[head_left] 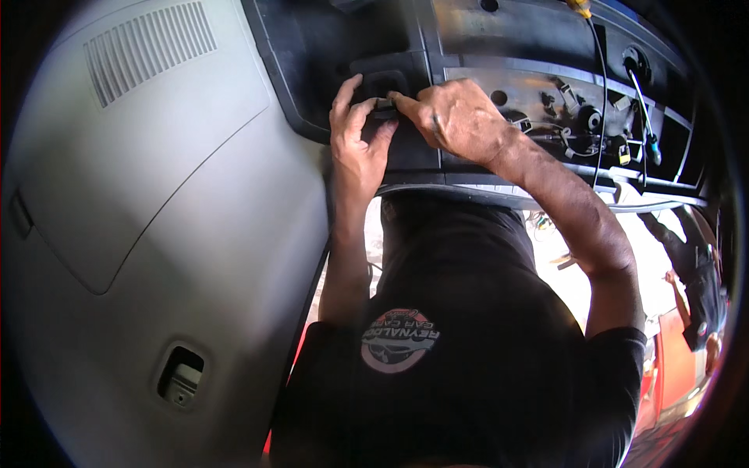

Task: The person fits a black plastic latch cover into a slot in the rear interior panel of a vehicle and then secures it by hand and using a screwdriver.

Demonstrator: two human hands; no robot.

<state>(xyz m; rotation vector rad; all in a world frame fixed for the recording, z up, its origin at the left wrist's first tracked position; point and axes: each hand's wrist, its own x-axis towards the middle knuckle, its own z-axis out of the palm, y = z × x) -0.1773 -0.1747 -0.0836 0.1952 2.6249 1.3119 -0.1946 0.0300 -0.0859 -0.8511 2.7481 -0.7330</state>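
Observation:
A small dark block-like part (385, 109) lies between my two hands, over the black plastic panel (406, 152); its exact kind is too small to make out. My left hand (360, 148) pinches it from the left between thumb and bent fingers, with one finger raised. From the right, my right hand (460, 121) reaches in, its index finger and thumb meeting the part and the other fingers curled under. A square recess (382, 78) in the black panel sits just beyond the fingertips. Whether the part is joined to the panel cannot be seen.
A screwdriver with a teal handle (654, 148) lies at the right among several clips and small fittings on the bare panel. A dark cable (601, 101) crosses it from a yellow tool end (580, 8). Grey trim (195, 195) fills the left. Another person (698, 273) is at far right.

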